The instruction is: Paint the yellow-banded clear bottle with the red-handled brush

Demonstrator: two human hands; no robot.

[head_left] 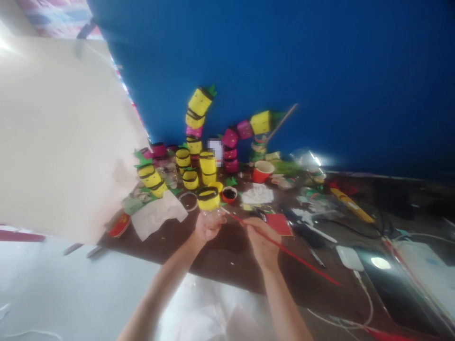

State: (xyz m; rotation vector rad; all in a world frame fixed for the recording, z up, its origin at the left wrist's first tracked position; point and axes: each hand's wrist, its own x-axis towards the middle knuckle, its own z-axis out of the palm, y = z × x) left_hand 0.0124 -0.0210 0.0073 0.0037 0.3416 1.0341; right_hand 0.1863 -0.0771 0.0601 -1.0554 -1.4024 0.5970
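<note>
My left hand point(208, 226) grips a clear plastic bottle piece wrapped in yellow with a black band point(208, 199), held upright above the dark table point(227, 260). In my right hand point(261, 241) is a long thin red paintbrush point(295, 255), its tip touching the yellow piece's right side. The brush handle runs down to the right. The picture is blurred and tilted.
Behind stand several yellow and pink banded pieces point(194, 156), some stacked into curved chains point(245, 130) against a blue wall. An orange cup point(262, 171), a small dish of black paint point(229, 194), crumpled paper point(158, 215), a red card point(279, 223), cables and a white adapter point(350, 258) clutter the table.
</note>
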